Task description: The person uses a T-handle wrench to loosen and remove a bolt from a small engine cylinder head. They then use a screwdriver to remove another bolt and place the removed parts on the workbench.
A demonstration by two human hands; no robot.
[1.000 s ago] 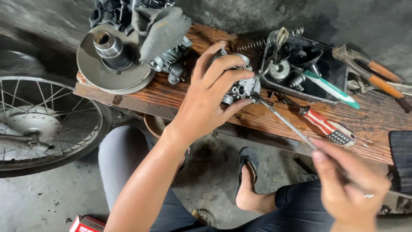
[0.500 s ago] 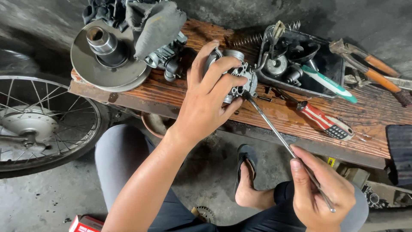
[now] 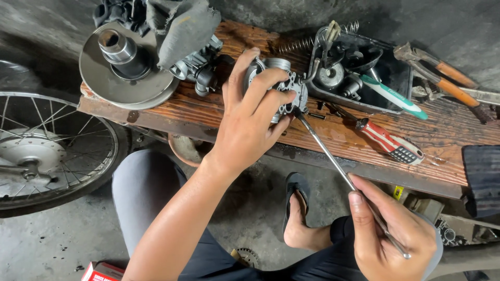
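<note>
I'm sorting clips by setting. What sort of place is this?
Most likely a small motorcycle repair workshop: a spoked wheel stands on the concrete floor, and pliers, a screwdriver and a tray of metal parts lie on a worn wooden bench.

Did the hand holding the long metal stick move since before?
Yes. The right hand slid left along the wooden bench, from beneath the red-handled screwdriver's striped end toward the sandalled foot, still gripping the thin metal rod.
</note>
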